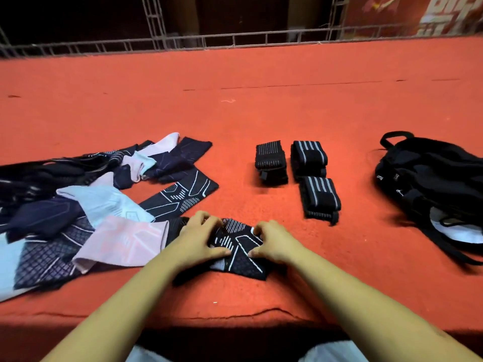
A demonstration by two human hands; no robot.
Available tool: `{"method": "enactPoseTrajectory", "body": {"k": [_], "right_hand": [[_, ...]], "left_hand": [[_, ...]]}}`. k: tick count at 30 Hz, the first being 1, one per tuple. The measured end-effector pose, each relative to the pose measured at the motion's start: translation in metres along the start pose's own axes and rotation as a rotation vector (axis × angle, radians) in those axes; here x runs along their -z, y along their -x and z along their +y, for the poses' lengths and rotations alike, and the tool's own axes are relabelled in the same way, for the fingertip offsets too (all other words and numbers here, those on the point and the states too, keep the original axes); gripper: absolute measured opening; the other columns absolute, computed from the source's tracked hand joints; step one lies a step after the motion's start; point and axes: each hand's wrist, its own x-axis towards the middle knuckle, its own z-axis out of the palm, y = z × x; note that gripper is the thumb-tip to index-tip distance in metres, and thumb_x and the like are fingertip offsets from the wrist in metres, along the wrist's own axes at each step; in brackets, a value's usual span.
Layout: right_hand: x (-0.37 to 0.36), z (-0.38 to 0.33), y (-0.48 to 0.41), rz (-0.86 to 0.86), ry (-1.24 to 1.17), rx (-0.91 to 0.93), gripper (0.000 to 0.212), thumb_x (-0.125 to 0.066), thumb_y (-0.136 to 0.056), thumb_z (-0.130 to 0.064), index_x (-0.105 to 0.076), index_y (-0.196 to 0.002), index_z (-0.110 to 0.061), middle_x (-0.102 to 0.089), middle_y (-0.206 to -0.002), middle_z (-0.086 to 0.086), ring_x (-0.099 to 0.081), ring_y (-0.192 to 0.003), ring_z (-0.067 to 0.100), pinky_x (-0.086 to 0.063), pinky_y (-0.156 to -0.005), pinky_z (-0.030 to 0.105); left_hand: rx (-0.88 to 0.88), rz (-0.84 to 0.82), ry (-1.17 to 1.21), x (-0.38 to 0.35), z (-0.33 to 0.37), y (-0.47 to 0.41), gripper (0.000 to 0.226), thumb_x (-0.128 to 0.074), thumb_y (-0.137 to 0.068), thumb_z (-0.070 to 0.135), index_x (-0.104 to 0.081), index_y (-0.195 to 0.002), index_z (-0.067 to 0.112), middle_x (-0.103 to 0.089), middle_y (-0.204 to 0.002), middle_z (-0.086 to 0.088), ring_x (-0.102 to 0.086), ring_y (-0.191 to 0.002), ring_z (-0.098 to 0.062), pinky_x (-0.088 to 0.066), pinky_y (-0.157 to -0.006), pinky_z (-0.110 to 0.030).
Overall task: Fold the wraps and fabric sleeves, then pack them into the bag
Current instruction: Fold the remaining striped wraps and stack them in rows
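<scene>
Head view. Largest: one red-orange tabletop, spread under both forearms, with left hand and right hand near its front edge. Past its far edge, well beyond the hands: one metal railing. Up to the right of that, one red banner with pale writing, too blurred to read.

Next in size, to the left of the left hand: one loose pile of fabric sleeves, overlapping in pink, pale blue, navy and black with white line patterns. Too tangled for a sure count. Nearest pink end just beside the left wrist.

Well to the right of the right hand: one black bag, slumped on the tabletop with straps trailing. A carry loop at its far end, a white patch at its near side. Small white marks on its cloth, too small to read.

Beyond the right hand, between hands and bag, three in count, black with pale stripes, each rolled up: first wrap farthest left, second wrap just beside it on the right, third wrap in front of the second, nearer the hands.

Smallest: one folded sleeve, black with white lines, flat on the tabletop directly under both hands. Left hand curled onto its left half, thumb pressed to the fabric. Right hand curled onto its right edge, pinching the fold.
</scene>
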Motion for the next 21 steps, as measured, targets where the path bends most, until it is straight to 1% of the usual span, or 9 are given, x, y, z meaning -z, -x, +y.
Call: {"method": "enactPoseTrajectory", "body": {"k": [4,7,9,10,12,13,16,18,21], "right_hand": [[-0.004,0.000,-0.001,0.005,0.004,-0.015,0.059,-0.084,-0.070,-0.038,-0.060,-0.119,-0.016,-0.057,-0.119,0.012,-0.056,-0.110,0.030,-0.044,-0.092,0.031],[0.001,-0.010,-0.006,0.020,0.050,0.027,0.051,-0.081,-0.072,-0.037,-0.063,-0.114,-0.014,-0.062,-0.114,0.012,-0.058,-0.107,0.029,-0.044,-0.087,0.030],[0.002,-0.024,-0.010,0.046,-0.003,0.110,0.050,-0.077,-0.077,-0.036,-0.062,-0.120,-0.014,-0.060,-0.113,0.013,-0.056,-0.109,0.028,-0.043,-0.092,0.031],[0.000,-0.033,-0.010,0.044,-0.054,0.163,0.051,-0.074,-0.080,-0.036,-0.061,-0.125,-0.015,-0.059,-0.115,0.013,-0.055,-0.111,0.027,-0.042,-0.096,0.031],[-0.010,-0.050,-0.010,0.004,-0.131,0.257,0.052,-0.070,-0.085,-0.041,-0.058,-0.131,-0.020,-0.059,-0.120,0.010,-0.054,-0.116,0.024,-0.041,-0.101,0.030],[-0.019,-0.057,-0.010,-0.019,-0.131,0.287,0.052,-0.068,-0.087,-0.043,-0.058,-0.133,-0.021,-0.059,-0.123,0.010,-0.053,-0.119,0.023,-0.039,-0.104,0.030],[-0.041,-0.068,-0.009,-0.016,0.003,0.265,0.052,-0.062,-0.088,-0.051,-0.057,-0.134,-0.029,-0.054,-0.128,0.010,-0.047,-0.123,0.026,-0.035,-0.109,0.036],[-0.047,-0.072,-0.011,0.028,0.033,0.251,0.045,-0.061,-0.087,-0.052,-0.060,-0.129,-0.034,-0.055,-0.122,0.009,-0.049,-0.118,0.028,-0.038,-0.106,0.039],[-0.047,-0.083,-0.018,0.052,-0.046,0.284,0.030,-0.056,-0.088,-0.042,-0.071,-0.109,-0.027,-0.065,-0.109,0.006,-0.056,-0.110,0.025,-0.044,-0.096,0.038]], "left_hand": [[0.062,0.006,0.029,-0.004,-0.014,0.015,0.081,-0.051,-0.061,0.085,-0.053,-0.121,0.032,-0.040,-0.121,0.005,-0.040,-0.116,-0.016,-0.037,-0.104,-0.035],[0.049,-0.007,0.112,0.002,-0.027,0.027,0.059,-0.067,-0.080,0.060,-0.048,-0.129,0.034,-0.048,-0.118,0.004,-0.049,-0.113,-0.014,-0.039,-0.105,-0.032],[0.008,0.017,0.141,0.005,-0.030,0.033,0.057,-0.071,-0.088,0.040,-0.042,-0.135,0.028,-0.056,-0.126,0.003,-0.055,-0.115,-0.014,-0.041,-0.103,-0.030],[0.023,0.033,0.150,0.006,-0.031,0.036,0.057,-0.071,-0.089,0.034,-0.040,-0.136,0.025,-0.060,-0.123,0.003,-0.058,-0.112,-0.016,-0.043,-0.098,-0.029],[0.066,0.084,0.179,0.010,-0.035,0.042,0.047,-0.071,-0.089,0.030,-0.044,-0.128,0.023,-0.065,-0.109,0.003,-0.062,-0.099,-0.015,-0.045,-0.087,-0.028],[0.068,0.115,0.210,0.011,-0.039,0.045,0.039,-0.072,-0.089,0.029,-0.049,-0.120,0.025,-0.066,-0.103,0.007,-0.062,-0.094,-0.010,-0.044,-0.083,-0.026],[0.036,0.202,0.315,0.019,-0.050,0.054,0.023,-0.075,-0.086,0.023,-0.060,-0.103,0.029,-0.067,-0.097,0.018,-0.061,-0.092,0.005,-0.043,-0.081,-0.017],[0.036,0.249,0.339,0.024,-0.053,0.059,0.020,-0.075,-0.085,0.017,-0.064,-0.099,0.027,-0.069,-0.095,0.018,-0.061,-0.092,0.008,-0.041,-0.081,-0.011],[0.108,0.354,0.339,0.029,-0.059,0.062,0.015,-0.074,-0.086,0.017,-0.067,-0.095,0.026,-0.070,-0.092,0.018,-0.061,-0.088,0.009,-0.041,-0.080,-0.009]]}}
